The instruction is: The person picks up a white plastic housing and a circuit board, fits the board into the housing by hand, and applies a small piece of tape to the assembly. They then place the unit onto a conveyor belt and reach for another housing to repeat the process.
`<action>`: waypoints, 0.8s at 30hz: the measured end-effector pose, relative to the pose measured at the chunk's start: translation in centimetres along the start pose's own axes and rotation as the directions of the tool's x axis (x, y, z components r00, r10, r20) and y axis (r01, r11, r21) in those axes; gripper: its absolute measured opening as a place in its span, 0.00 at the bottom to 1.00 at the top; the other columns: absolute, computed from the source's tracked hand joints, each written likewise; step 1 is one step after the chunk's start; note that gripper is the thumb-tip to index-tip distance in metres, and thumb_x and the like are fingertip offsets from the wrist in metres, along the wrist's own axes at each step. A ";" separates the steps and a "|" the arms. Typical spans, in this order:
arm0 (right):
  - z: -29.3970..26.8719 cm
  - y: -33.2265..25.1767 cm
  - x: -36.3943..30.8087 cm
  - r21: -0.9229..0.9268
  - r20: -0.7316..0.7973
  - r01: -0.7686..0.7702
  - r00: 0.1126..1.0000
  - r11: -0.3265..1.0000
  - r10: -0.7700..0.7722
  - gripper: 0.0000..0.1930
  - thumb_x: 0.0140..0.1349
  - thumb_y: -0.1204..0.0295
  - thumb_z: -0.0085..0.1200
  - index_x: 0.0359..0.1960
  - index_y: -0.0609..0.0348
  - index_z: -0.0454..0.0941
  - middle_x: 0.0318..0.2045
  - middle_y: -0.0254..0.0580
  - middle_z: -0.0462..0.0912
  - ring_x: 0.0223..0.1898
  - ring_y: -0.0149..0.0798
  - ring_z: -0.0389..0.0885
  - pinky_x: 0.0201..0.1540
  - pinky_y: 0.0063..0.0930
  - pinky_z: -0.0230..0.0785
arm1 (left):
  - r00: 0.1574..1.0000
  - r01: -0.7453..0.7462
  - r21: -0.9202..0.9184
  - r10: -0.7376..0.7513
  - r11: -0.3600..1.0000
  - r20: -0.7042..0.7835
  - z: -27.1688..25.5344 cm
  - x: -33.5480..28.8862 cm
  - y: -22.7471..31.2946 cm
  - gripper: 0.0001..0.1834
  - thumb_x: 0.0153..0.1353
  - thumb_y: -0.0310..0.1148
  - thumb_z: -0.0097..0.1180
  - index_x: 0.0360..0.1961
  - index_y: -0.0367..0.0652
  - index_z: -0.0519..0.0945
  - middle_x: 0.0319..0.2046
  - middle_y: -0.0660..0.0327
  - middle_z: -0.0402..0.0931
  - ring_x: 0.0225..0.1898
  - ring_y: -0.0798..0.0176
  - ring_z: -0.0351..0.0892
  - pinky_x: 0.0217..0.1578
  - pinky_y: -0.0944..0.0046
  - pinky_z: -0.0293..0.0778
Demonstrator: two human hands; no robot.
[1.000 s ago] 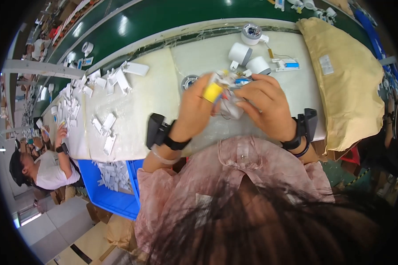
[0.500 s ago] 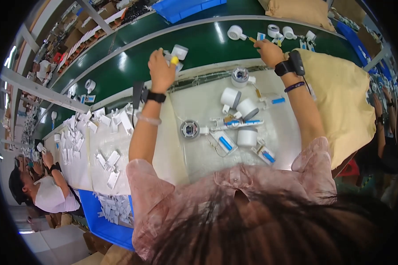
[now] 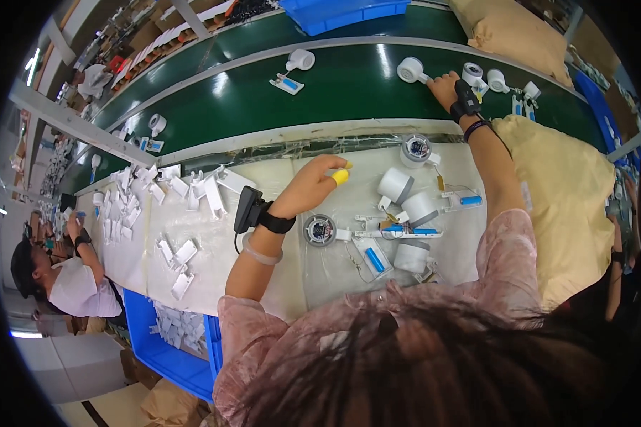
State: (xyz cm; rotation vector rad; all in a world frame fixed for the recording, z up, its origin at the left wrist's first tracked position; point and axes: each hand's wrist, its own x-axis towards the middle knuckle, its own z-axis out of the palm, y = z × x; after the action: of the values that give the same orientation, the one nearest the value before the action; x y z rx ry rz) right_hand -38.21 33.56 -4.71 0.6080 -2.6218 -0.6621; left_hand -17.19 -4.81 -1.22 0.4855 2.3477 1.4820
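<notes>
LH [image 3: 320, 185] pulled back, RH [image 3: 444, 91] at wht unit [image 3: 409, 70], bag lbl [image 3: 525, 196] unreadable

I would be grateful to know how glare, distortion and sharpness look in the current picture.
Head view: glare streaks whiten the green conveyor belt; head view: its pale rail bows and the corners go black; head view: the left hand looks fairly sharp, the hair at the lower edge softer.
</notes>
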 end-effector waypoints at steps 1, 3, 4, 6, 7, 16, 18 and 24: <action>-1.0 0.1 -0.1 0.011 0.010 -0.004 1.000 1.000 0.004 0.06 0.62 0.69 0.50 0.39 0.45 0.78 0.28 0.38 0.84 0.36 0.42 0.84 0.45 0.40 0.67 | 1.000 0.001 -0.008 -0.001 1.000 0.008 0.1 0.0 0.1 0.17 0.63 0.25 0.52 0.53 0.40 0.77 0.55 0.59 0.73 0.52 0.66 0.73 0.49 0.68 0.70; -3.3 -0.1 0.1 0.121 0.018 -0.039 0.999 0.992 0.037 0.06 0.62 0.68 0.51 0.39 0.45 0.78 0.28 0.40 0.84 0.36 0.43 0.84 0.43 0.41 0.68 | 0.997 -0.061 0.004 0.061 0.998 0.043 -0.2 0.3 0.6 0.16 0.65 0.25 0.52 0.54 0.40 0.76 0.53 0.59 0.75 0.50 0.65 0.75 0.49 0.67 0.70; -4.3 -0.2 0.1 0.231 0.020 -0.080 0.997 0.970 0.077 0.06 0.62 0.66 0.51 0.40 0.46 0.78 0.28 0.41 0.84 0.36 0.45 0.84 0.40 0.41 0.69 | 0.996 -0.067 0.000 0.067 0.998 0.052 -0.2 0.7 0.8 0.16 0.65 0.25 0.52 0.54 0.40 0.76 0.53 0.59 0.75 0.50 0.65 0.75 0.49 0.67 0.70; -6.0 -0.8 0.0 0.285 -0.046 -0.121 0.989 0.951 0.139 0.07 0.61 0.62 0.56 0.35 0.49 0.78 0.29 0.40 0.81 0.31 0.46 0.82 0.32 0.41 0.70 | 0.990 -0.141 -0.031 0.141 0.990 -0.004 0.3 1.1 1.3 0.16 0.65 0.26 0.52 0.54 0.39 0.76 0.52 0.59 0.76 0.50 0.66 0.75 0.49 0.67 0.71; -7.9 -1.2 -0.4 0.439 -0.132 -0.105 0.975 0.892 0.179 0.09 0.59 0.61 0.59 0.33 0.50 0.78 0.29 0.41 0.80 0.31 0.46 0.82 0.31 0.40 0.70 | 0.990 -0.140 -0.036 0.140 0.989 -0.004 0.4 1.1 1.7 0.16 0.65 0.26 0.52 0.54 0.39 0.76 0.52 0.59 0.76 0.50 0.66 0.75 0.49 0.67 0.71; -21.0 -5.9 -6.9 0.994 -0.103 0.106 0.976 -0.009 0.194 0.11 0.62 0.73 0.62 0.28 0.58 0.71 0.26 0.28 0.76 0.30 0.19 0.72 0.33 0.16 0.65 | 0.710 -0.517 0.439 0.655 0.735 -0.260 1.9 1.4 7.4 0.42 0.54 0.30 0.64 0.68 0.39 0.57 0.67 0.43 0.53 0.68 0.43 0.55 0.66 0.51 0.55; -22.5 -7.1 -8.5 0.948 -0.114 0.140 0.988 -0.286 0.103 0.08 0.63 0.77 0.59 0.32 0.59 0.70 0.28 0.32 0.80 0.32 0.22 0.77 0.36 0.18 0.70 | 0.669 -0.574 0.418 0.697 0.704 -0.257 2.3 1.4 7.9 0.45 0.53 0.31 0.66 0.70 0.41 0.55 0.64 0.42 0.61 0.65 0.46 0.63 0.63 0.54 0.60; -26.1 -10.1 -12.9 0.804 0.010 -0.078 0.993 -0.590 -0.118 0.10 0.62 0.75 0.62 0.30 0.58 0.70 0.25 0.30 0.78 0.28 0.21 0.78 0.32 0.17 0.69 | 0.951 -0.294 -0.214 0.308 0.931 0.030 3.5 -1.4 8.4 0.33 0.58 0.29 0.65 0.64 0.37 0.67 0.54 0.58 0.75 0.54 0.62 0.76 0.56 0.63 0.71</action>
State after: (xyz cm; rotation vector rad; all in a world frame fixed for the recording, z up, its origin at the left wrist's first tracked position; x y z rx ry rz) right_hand -12.63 22.47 8.41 0.9462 -2.2288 2.4927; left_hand -13.43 0.75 5.15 0.8538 2.1084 1.7940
